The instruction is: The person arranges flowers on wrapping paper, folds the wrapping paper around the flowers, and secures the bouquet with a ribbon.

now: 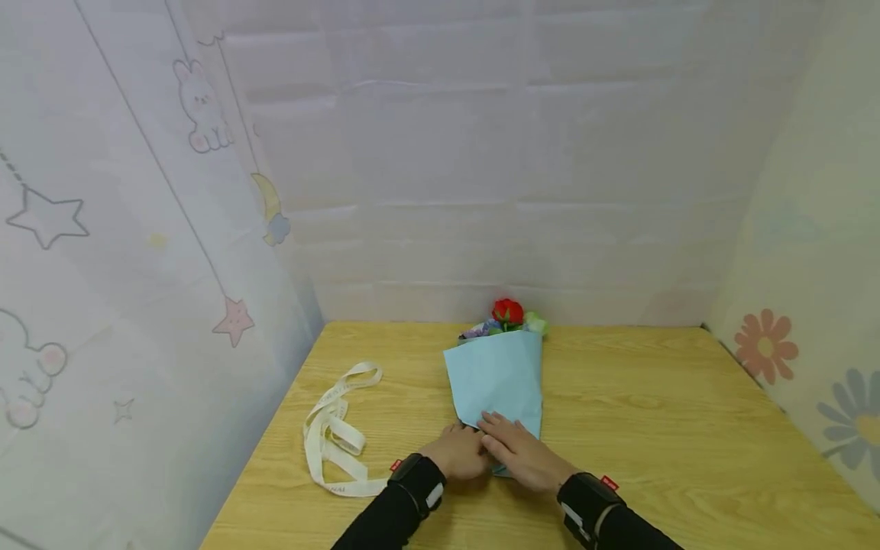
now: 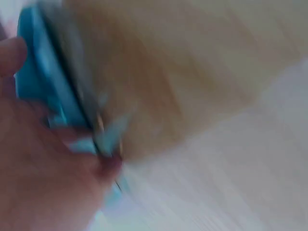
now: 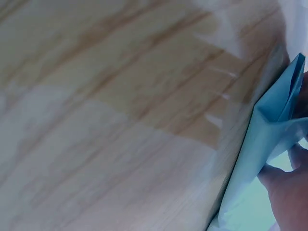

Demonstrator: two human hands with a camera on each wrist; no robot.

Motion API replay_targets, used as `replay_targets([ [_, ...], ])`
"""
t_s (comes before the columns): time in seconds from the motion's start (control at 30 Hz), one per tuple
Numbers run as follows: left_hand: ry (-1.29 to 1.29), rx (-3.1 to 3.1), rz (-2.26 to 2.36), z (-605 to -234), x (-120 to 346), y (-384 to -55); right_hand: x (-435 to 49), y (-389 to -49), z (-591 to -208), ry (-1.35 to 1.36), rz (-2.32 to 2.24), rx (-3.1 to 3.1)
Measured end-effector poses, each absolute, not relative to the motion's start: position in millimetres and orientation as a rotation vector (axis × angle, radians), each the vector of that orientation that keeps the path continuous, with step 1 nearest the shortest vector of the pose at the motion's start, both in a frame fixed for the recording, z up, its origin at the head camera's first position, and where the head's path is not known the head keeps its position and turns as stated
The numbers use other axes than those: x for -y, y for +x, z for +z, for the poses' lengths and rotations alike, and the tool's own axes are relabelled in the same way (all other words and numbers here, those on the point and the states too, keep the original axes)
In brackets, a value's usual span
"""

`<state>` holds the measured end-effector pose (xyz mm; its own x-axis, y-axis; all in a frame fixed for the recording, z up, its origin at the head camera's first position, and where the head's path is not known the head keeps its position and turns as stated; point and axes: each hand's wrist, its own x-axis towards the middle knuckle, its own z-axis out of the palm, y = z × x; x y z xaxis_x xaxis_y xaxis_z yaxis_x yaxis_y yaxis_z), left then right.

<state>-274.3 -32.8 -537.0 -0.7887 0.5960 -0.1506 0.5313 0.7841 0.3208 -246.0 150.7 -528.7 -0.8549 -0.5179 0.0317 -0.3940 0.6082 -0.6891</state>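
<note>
A bouquet wrapped in light blue paper (image 1: pixel 496 378) lies on the table, flowers pointing away from me. A red rose (image 1: pixel 508 311), purple-blue blossoms (image 1: pixel 480 330) and a pale green flower (image 1: pixel 535 324) show above the paper's upper edge. At the narrow lower end, my left hand (image 1: pixel 459 452) grips the wrapping with curled fingers; the left wrist view is blurred. My right hand (image 1: pixel 525 456) lies over the lower right part, its fingers stretched across the paper and touching the left hand. Folded blue paper (image 3: pixel 272 125) shows beside the right hand in the right wrist view.
A cream ribbon (image 1: pixel 316 443) with printed lettering lies in loose loops on the table left of the bouquet. The wooden table (image 1: pixel 639 405) meets a pale curtain-like backdrop (image 1: pixel 522 168) at its far edge. Patterned walls stand on both sides.
</note>
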Motion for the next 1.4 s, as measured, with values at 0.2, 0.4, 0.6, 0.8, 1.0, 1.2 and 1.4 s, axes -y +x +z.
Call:
replay_targets([
  [0.2, 0.707, -2.883, 0.808, -528, 55, -286, -157, -245, -533, -0.818, -0.928, -2.71],
  [0.4, 0.381, -2.764, 1.284, -533, 49, -290, -157, -242, -534, -0.914, -0.899, -2.657],
  [0.6, 0.272, -2.791, 1.358, -536, 47, -293, -163, -243, -533, -0.777, -0.991, -2.88],
  [0.8, 0.259, -2.56, 1.552, -539, 52, -295, -175, -252, -539, -0.628, -0.783, -2.939],
  [1.0, 0.089, -2.419, 1.768, -547, 48, -293, -178, -263, -546, -0.657, -0.896, -2.836],
  [1.2, -0.017, -2.351, 1.929, -551, 42, -291, -174, -259, -549, -0.842, -0.728, -2.827],
  [1.4, 0.002, -2.276, 1.982, -551, 42, -290, -167, -256, -546, -0.799, -0.893, -2.827],
])
